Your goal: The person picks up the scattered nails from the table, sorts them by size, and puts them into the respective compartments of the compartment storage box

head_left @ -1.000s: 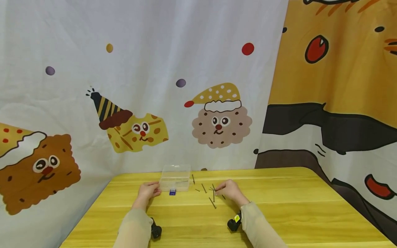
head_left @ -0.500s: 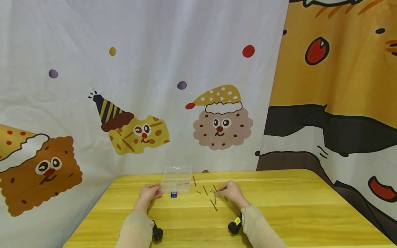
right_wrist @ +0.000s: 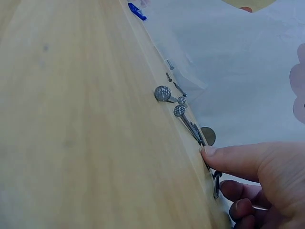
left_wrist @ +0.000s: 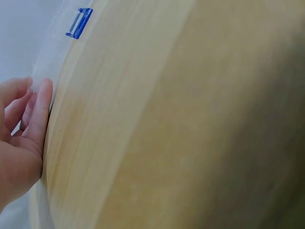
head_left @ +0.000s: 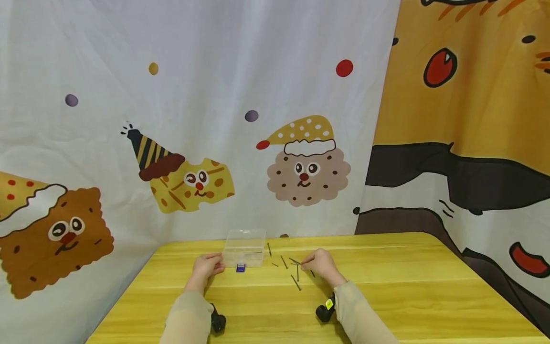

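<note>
A clear plastic box [head_left: 242,260] with a blue latch [left_wrist: 79,23] stands at the table's back, its lid raised. My left hand [head_left: 207,267] holds the box's left front corner, with fingers against the clear wall in the left wrist view. To the right of the box lie several dark metal nails, some crossing; textured round heads show on one nail [right_wrist: 163,94] and on another nail [right_wrist: 180,111]. My right hand [head_left: 320,265] pinches a nail [head_left: 294,261] at the right of this group. Its thumb [right_wrist: 233,157] partly hides the nail in the right wrist view.
The yellow wooden table [head_left: 266,306] ends at a printed cloth [head_left: 258,57] hanging close behind the box. A short nail [head_left: 275,264] and a longer nail [head_left: 269,249] lie near the box's right side. A thin dark piece shows through the box wall.
The nail at my right fingertips has turned from nearly lengthwise to a more sideways slant. My left hand and the box stay in place; the head view has shifted slightly.
</note>
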### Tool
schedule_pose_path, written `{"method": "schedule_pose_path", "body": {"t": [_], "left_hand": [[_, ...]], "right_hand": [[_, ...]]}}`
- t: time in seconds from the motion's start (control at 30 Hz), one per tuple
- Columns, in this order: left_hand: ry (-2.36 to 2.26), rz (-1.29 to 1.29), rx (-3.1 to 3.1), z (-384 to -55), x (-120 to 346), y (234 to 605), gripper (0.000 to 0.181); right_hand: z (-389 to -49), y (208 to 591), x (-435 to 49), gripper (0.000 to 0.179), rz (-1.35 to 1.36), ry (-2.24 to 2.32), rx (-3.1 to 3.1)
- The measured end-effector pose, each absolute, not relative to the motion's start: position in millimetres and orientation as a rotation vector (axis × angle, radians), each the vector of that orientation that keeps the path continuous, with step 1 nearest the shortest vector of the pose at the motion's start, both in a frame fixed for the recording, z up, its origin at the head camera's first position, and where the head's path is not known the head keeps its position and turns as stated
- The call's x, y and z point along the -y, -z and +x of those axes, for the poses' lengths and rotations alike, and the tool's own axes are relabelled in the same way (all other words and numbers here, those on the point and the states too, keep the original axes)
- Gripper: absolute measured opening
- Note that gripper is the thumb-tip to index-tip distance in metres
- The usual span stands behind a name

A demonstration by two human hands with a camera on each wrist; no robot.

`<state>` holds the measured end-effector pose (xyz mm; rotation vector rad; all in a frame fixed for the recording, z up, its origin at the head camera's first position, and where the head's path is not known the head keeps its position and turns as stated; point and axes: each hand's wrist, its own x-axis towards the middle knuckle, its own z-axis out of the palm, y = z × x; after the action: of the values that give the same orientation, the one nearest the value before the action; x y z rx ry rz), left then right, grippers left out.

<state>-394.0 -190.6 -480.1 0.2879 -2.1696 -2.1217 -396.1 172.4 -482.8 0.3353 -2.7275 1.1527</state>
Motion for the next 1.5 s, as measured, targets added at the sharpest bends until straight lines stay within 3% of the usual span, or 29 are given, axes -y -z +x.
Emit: {"method": "schedule_pose_path", "body": {"t": [0.57,0.87,1.23,1.5], "left_hand": [[2.133,0.276,2.169,-391.1,190.3,475.2,0.039],[2.134,0.281,2.174,-392.0,189.3,474.9,0.038],[2.140,0.296,2.160,-392.6,191.2,477.1,0.038],[2.103,0.309,2.156,-389.6,186.6,475.0,0.037]], "right_hand": [[-403.8,473.9,-177.6,0.006,0.263,-1.273,2.715],[-413.8,451.1,-185.4,0.012,0.258,-1.383,2.707],[-428.8,415.2,-192.4,0.020,0.475,-1.358,2.689],[-437.8,397.6,-184.0,0.022,0.367,-1.377,2.753]]}}
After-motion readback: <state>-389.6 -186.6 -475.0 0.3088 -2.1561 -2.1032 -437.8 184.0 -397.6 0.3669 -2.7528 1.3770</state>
